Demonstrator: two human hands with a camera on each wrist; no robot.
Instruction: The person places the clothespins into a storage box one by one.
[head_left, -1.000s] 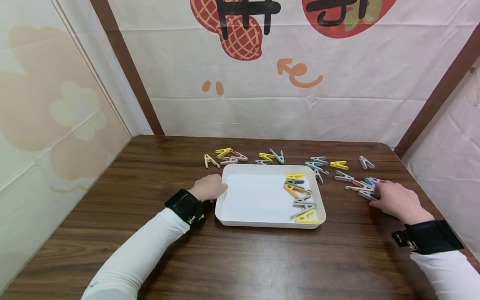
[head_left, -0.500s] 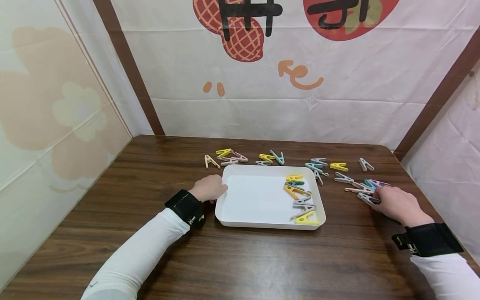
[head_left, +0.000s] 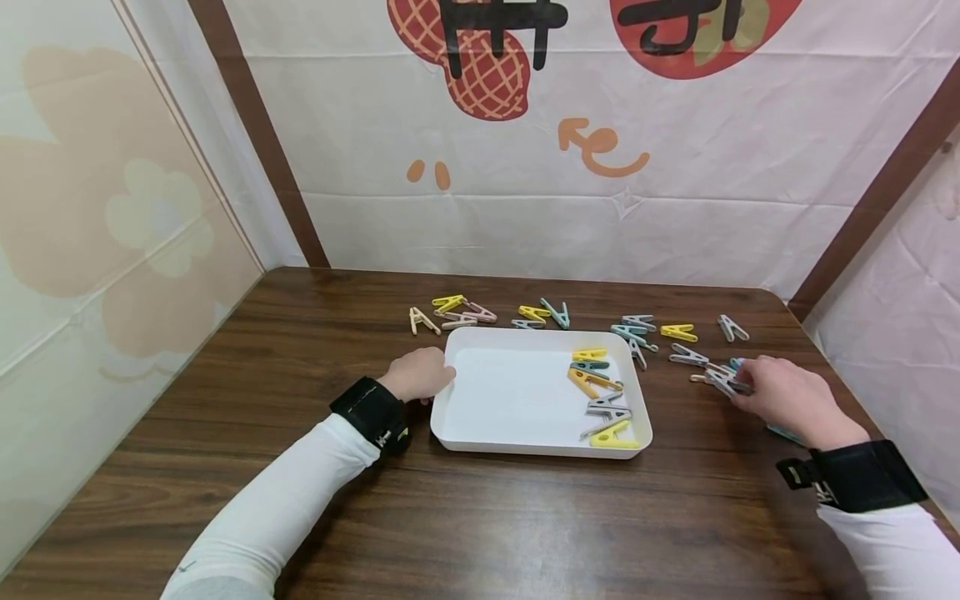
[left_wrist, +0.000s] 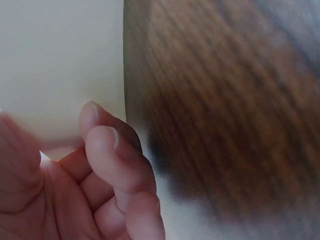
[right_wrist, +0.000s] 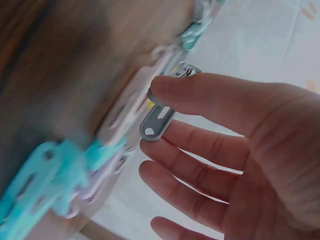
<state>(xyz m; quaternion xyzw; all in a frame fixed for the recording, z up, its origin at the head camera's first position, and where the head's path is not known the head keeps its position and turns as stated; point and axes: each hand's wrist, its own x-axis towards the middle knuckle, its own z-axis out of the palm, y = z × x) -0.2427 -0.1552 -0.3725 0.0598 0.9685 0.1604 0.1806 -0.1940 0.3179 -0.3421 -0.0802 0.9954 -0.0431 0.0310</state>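
Note:
My left hand [head_left: 417, 376] holds the left rim of a white tray [head_left: 510, 447]. In the left wrist view, its curled fingers [left_wrist: 117, 155] lie against the tray's pale wall [left_wrist: 60, 55]. Over at the right, my right hand [head_left: 797, 402] pinches a grey clothespin [head_left: 723, 382] above other pegs. The right wrist view shows the thumb and fingers on this grey clothespin [right_wrist: 159, 122], the other fingers spread loosely. Close by lie a pink clothespin [right_wrist: 132, 92], a turquoise one [right_wrist: 37, 175] and a partly hidden purple one [right_wrist: 100, 182].
Yellow, teal, orange and grey clothespins [head_left: 592, 382] lie along the tray's right side. Behind the tray are several more, including a yellow one [head_left: 534, 313] and a cream one [head_left: 423, 321]. Fabric walls [head_left: 480, 225] border the brown table [head_left: 525, 525] at the back and sides.
My right hand has taken the grey clothespin between thumb and fingers and shifted it slightly up and left. A teal clothespin now shows beneath the right hand. The left hand and tray stay put.

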